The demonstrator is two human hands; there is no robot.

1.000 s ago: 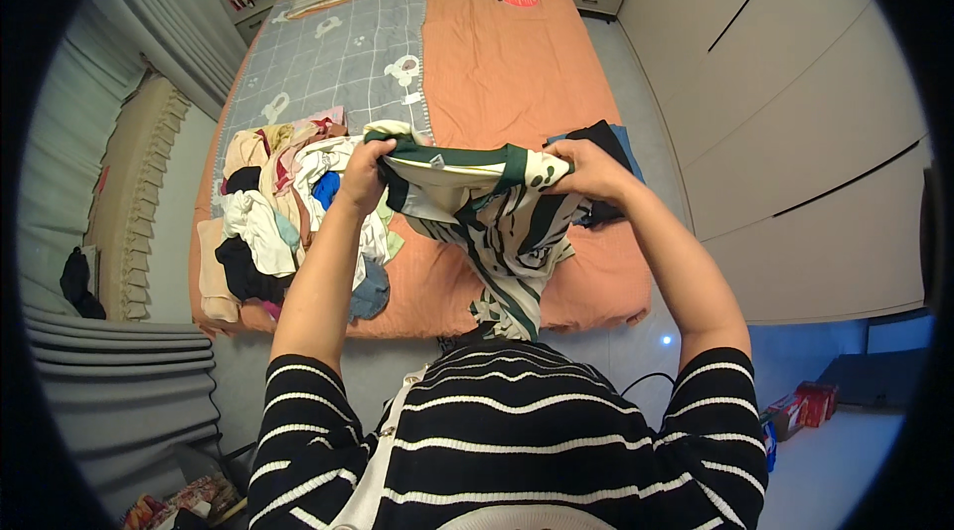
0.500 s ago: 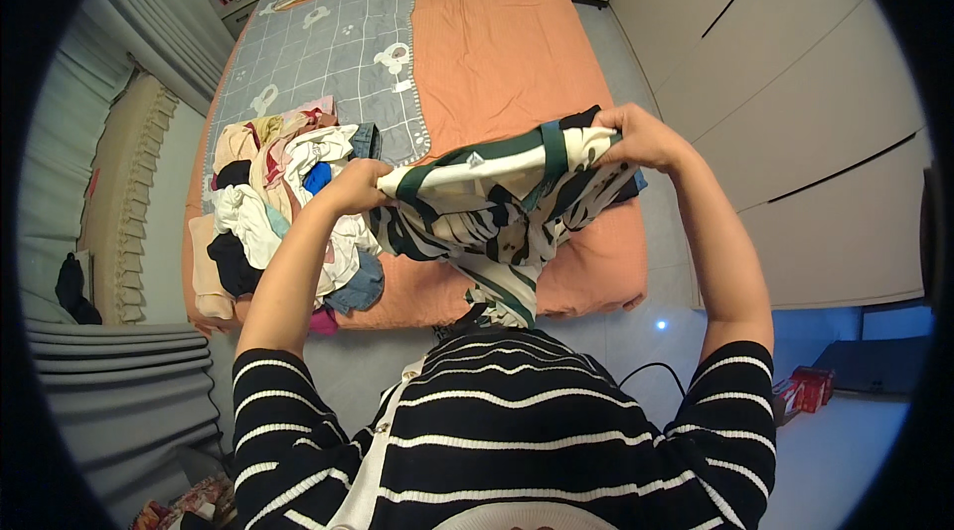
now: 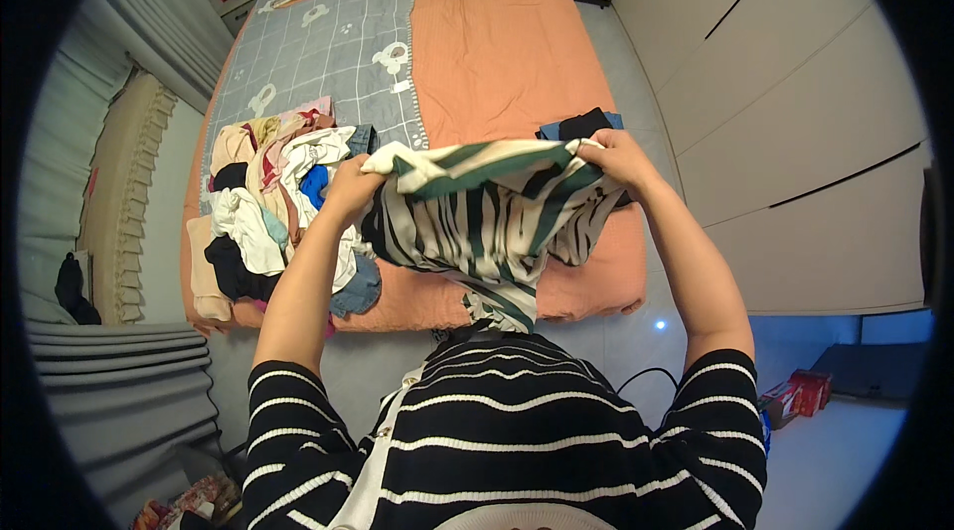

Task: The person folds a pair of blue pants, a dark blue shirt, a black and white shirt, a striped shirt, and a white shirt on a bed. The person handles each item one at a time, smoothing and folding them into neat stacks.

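Observation:
A cream, green and black patterned garment is stretched between my hands above the foot of the bed. Its kind is unclear; a green-edged top border runs across, and the cloth hangs down in folds toward my body. My left hand is closed on the border's left end, beside a heap of clothes. At the other end, my right hand pinches the border, just in front of a small stack of dark and blue folded clothes. The garment hides part of the bed's front edge.
The bed has an orange sheet and a grey checked blanket. On its left front lies the heap of mixed clothes. Tall wardrobes stand to the right, grey curtains to the left. A cream handbag strap crosses my chest.
My hands have drawn slightly closer together, the right one moving left and down. The garment's top border now sags and folds over, and the dark stack behind it shows more.

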